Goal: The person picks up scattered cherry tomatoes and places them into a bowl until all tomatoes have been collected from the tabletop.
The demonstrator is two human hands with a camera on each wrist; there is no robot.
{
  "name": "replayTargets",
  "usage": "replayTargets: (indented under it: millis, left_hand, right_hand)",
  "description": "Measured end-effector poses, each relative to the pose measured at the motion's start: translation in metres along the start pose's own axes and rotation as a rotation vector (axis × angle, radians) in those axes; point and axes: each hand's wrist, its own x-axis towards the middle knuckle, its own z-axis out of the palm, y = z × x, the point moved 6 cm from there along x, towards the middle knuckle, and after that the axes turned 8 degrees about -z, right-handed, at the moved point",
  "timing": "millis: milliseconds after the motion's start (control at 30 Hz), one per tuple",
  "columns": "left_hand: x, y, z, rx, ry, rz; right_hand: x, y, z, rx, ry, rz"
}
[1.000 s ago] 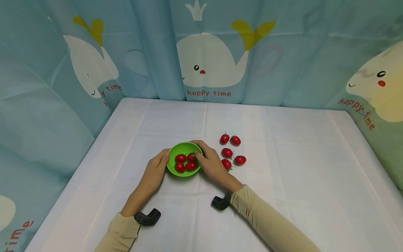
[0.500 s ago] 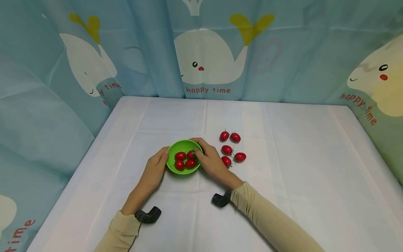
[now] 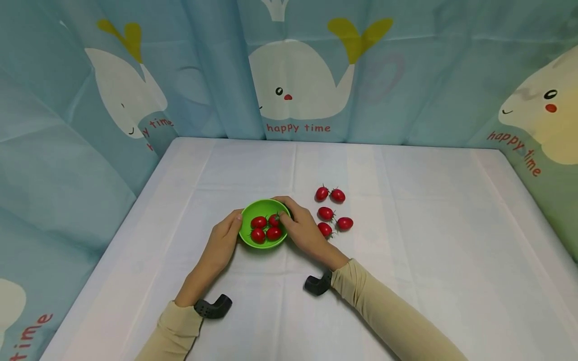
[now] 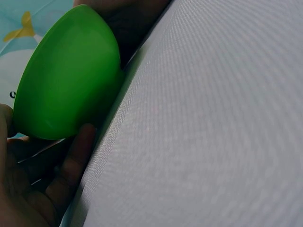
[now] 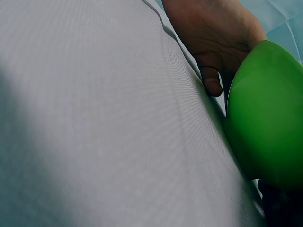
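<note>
A green bowl (image 3: 264, 243) sits at the middle of the white-covered table, between both hands. Inside it lie several small red tomatoes (image 3: 273, 233) with green stems. From the left, my left hand (image 3: 222, 240) holds the bowl, its thumb at the rim and the fingers against the outer wall (image 4: 71, 80). My right hand (image 3: 306, 233) grips the opposite side, the thumb over the rim beside the upper right tomato. The right fingers are mostly hidden behind the bowl in the head view.
Several loose tomatoes (image 3: 345, 223) lie on the table (image 3: 433, 240) just right of my right hand, the nearest close to its edge. A blue curtain (image 3: 203, 70) with printed whales hangs behind the table and along its sides. Dark devices (image 3: 213, 307) are strapped to both wrists.
The whole head view has shifted slightly, so the scene sits a little higher in the picture. Hands, bowl and tomatoes keep their places relative to each other.
</note>
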Motion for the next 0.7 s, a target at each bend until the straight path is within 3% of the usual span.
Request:
replayTargets:
  millis: [700]
  left_hand:
    - [0.0013, 0.0005, 0.0003, -0.01, -0.011, 0.006]
  right_hand:
    - [0.0006, 0.0001, -0.0001, 0.002, -0.005, -0.002]
